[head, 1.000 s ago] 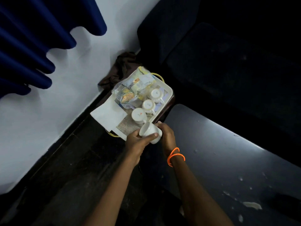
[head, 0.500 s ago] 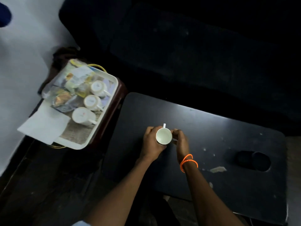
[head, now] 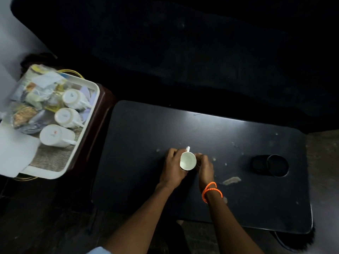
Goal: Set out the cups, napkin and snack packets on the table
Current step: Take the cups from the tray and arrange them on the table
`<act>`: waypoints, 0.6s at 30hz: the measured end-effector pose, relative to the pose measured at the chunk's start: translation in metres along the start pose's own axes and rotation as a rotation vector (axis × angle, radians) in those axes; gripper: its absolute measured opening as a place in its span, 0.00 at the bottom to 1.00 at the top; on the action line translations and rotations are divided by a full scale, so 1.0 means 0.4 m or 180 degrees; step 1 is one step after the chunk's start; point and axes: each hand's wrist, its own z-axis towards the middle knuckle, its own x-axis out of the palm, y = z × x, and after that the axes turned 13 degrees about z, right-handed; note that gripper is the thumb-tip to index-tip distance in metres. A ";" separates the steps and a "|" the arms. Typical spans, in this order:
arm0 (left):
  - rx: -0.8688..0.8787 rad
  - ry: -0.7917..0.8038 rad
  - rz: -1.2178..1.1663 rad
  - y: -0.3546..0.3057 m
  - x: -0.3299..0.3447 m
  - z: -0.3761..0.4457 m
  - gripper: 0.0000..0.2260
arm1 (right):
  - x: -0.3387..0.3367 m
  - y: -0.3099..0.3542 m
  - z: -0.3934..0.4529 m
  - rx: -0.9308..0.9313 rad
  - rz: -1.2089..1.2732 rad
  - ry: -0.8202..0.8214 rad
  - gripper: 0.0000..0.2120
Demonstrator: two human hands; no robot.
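While both hands are closing around the small white ceramic cup (head: 187, 160) over the middle of the dark rectangular table (head: 146, 129), the cup is sitting mouth-up with its thin handle pointing away from the person, probably because an upright cup is what a laid table calls for. The left hand (head: 173, 166) is wrapping its curled fingers round the cup's left side, and the right hand (head: 205, 166), with 2 orange bead bracelets (head: 211, 191) at the wrist, is pinching the right side, so the cup is being steadied from 2 directions; whether its base is already touching the tabletop cannot be told. On the cream plastic tray (head: 80, 143) resting on a brown stool just left of the table, 3 more white cups (head: 63, 116) are lying on their sides in a row, beside the crinkled snack packets (head: 29, 99) and the white paper napkin (head: 12, 149), which is overhanging the tray's near corner; these look untouched, so only step 1 seems under way. A dark round lidded tin (head: 269, 165) is lying toward the table's right end. Compared with 0.5 s ago, the hands and cup are holding almost the same pose and spot on the table, whereas 1.0 s ago the cup was tilted beside the tray.
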 end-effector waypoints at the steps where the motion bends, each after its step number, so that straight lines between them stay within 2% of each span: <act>1: -0.0012 -0.0016 0.0005 0.003 0.003 0.002 0.34 | 0.003 0.001 0.002 0.0031 -0.0013 0.0000 0.18; 4: -0.0027 -0.0035 -0.0004 0.010 0.008 0.005 0.33 | 0.009 0.008 0.003 0.0005 -0.0070 -0.0014 0.20; 7: 0.0023 0.0093 0.0035 0.019 -0.003 0.003 0.35 | 0.018 0.015 -0.004 -0.0059 -0.0233 -0.0087 0.16; 11: 0.0023 0.0235 0.0063 0.059 -0.081 -0.011 0.43 | 0.057 0.044 -0.019 -0.0888 -0.0907 -0.0389 0.11; 12: 0.0007 0.0208 0.0062 0.074 -0.116 -0.018 0.43 | 0.080 0.057 -0.030 -0.1115 -0.1139 -0.0421 0.16; 14: -0.0035 0.0043 -0.0003 0.117 -0.197 -0.037 0.40 | 0.144 0.081 -0.065 -0.1541 -0.1464 -0.0397 0.25; 16: -0.0113 -0.0347 -0.0032 0.167 -0.289 -0.063 0.35 | 0.230 0.095 -0.109 -0.1766 -0.1617 -0.0120 0.27; 18: -0.0326 -0.1015 -0.0007 0.222 -0.387 -0.086 0.27 | 0.329 0.096 -0.150 -0.1720 -0.1663 0.0383 0.25</act>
